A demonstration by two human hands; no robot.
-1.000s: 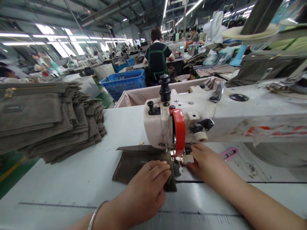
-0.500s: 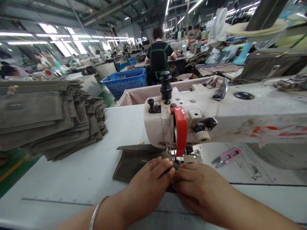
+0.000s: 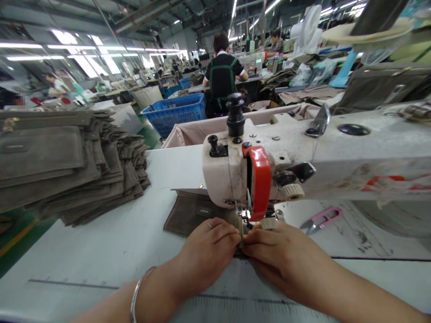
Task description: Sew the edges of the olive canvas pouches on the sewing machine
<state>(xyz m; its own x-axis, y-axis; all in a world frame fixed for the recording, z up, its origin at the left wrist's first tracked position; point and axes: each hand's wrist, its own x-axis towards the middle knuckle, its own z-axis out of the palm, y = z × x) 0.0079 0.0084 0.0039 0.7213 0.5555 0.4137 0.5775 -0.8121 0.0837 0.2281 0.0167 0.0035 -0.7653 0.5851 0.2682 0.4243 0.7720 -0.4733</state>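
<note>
A dark olive fabric piece lies on the white sewing table under the head of a cream sewing machine with a red guard. My left hand, with a ring and a bracelet, has its fingers curled down onto the fabric's near edge just left of the needle. My right hand is pressed against it from the right, fingers pinched on the same edge in front of the presser foot. The fingertips of both hands meet.
A tall stack of olive fabric pieces stands at the left. Pink thread snips lie right of the needle. Behind the table are a beige cloth bin, a blue basket and a seated person in a black shirt.
My right hand came away from the presser foot area to meet my left hand at the fabric's near edge. The fabric has fed away from me under the machine.
</note>
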